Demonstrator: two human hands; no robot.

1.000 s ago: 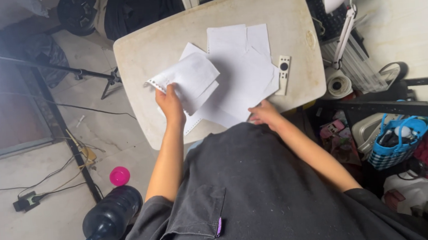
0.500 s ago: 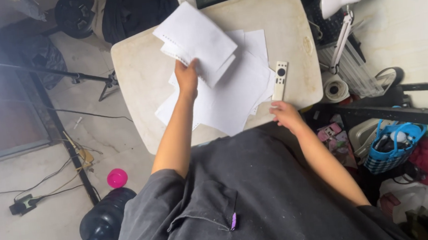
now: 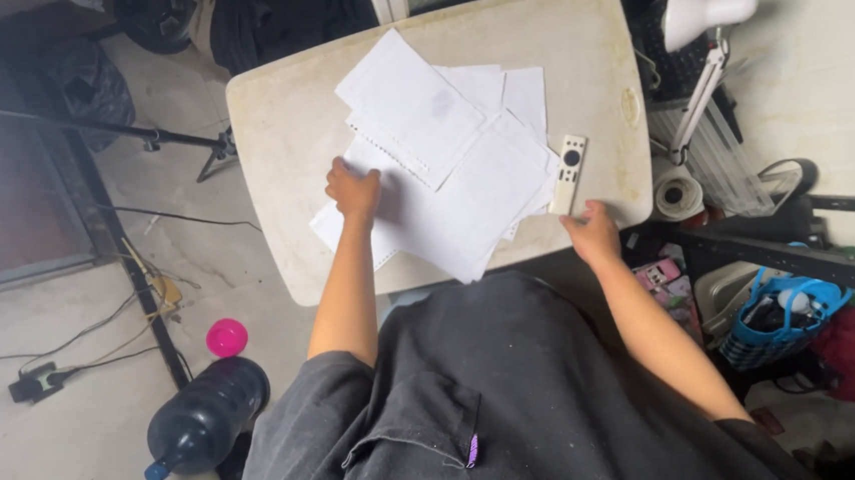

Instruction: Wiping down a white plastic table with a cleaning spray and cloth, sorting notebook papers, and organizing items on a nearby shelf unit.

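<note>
The cream table [image 3: 278, 110] has bare surface along its left and far edges. Loose white paper sheets [image 3: 463, 177] spread across its middle, overhanging the near edge. The left hand [image 3: 352, 189] rests curled on the sheets' left part. The right hand [image 3: 593, 233], fingers bent, grips the near right edge, just below a white remote [image 3: 569, 172] lying lengthwise away from the person.

Soft, even daylight is cast across the cream rounded plastic surface [image 3: 288, 109]; the scattered white paper sheets [image 3: 464, 182] are slightly overexposed. Dimness gathers at nine o'clock. Wide-angle bending is seen at the edges.
</note>
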